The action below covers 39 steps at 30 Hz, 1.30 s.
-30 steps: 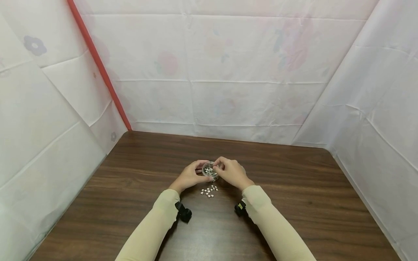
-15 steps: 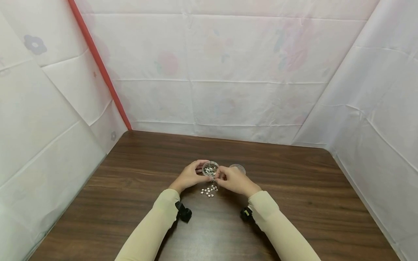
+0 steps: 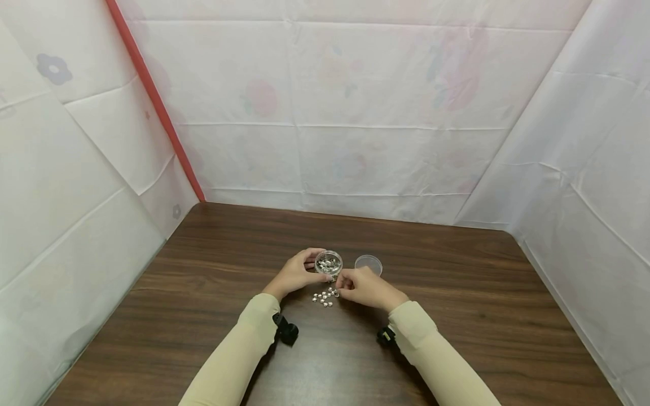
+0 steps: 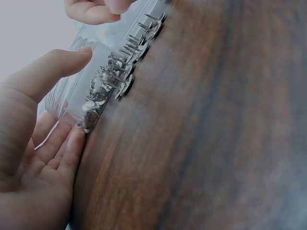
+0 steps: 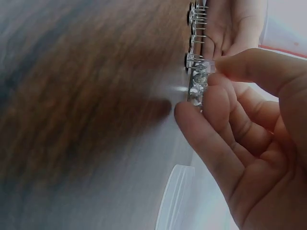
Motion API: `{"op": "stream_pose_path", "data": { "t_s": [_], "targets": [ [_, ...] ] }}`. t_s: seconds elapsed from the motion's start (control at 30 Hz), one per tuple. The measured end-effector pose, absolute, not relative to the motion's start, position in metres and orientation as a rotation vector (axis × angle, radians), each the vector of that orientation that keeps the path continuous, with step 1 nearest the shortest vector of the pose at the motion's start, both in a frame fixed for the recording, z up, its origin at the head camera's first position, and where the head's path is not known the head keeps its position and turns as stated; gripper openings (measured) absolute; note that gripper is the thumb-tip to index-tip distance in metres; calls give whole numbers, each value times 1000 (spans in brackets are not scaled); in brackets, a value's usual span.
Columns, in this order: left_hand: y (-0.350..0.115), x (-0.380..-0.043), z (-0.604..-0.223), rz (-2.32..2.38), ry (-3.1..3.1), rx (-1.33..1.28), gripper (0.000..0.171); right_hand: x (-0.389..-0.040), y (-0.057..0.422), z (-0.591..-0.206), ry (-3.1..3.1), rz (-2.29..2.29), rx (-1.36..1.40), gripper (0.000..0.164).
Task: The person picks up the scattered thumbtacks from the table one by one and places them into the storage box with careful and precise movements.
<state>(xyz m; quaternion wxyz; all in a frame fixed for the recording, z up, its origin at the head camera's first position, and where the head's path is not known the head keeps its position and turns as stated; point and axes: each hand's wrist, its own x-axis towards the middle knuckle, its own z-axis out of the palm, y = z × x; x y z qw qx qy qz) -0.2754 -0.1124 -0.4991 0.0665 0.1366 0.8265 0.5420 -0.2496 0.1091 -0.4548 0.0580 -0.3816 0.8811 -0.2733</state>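
My left hand [image 3: 297, 272] grips a clear round jar [image 3: 317, 272] around its side, thumb in front and fingers behind. Silver thumbtacks [image 3: 327, 264] fill part of the jar. More thumbtacks [image 3: 323, 297] lie on the table just in front of it; the left wrist view shows these loose tacks [image 4: 125, 88] with their points up. To the right of the jar, my right hand [image 3: 367, 287] is low by the loose tacks, thumb and index finger pinched together. A small pale piece [image 5: 209, 66] shows at the thumb tip, seemingly a thumbtack mostly hidden by the fingers.
A clear round lid [image 3: 369, 263] lies on the table behind my right hand. The dark wooden table [image 3: 228, 248] extends around both arms. White patterned sheets [image 3: 381, 113] wall off its back and sides, and a red strip [image 3: 157, 101] runs down the left corner.
My right hand has come out of the jar's mouth and moved right and toward me, down beside the loose tacks, uncovering the lid. My left hand stays on the jar.
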Motion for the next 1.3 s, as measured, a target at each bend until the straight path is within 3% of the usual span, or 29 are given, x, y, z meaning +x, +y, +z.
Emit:
{"op": "stream_pose_path", "data": {
  "t_s": [1.3],
  "targets": [
    [-113, -277, -498, 1643, 2472, 405, 70, -245, 106, -457, 2730, -670, -1221, 5]
  ]
}}
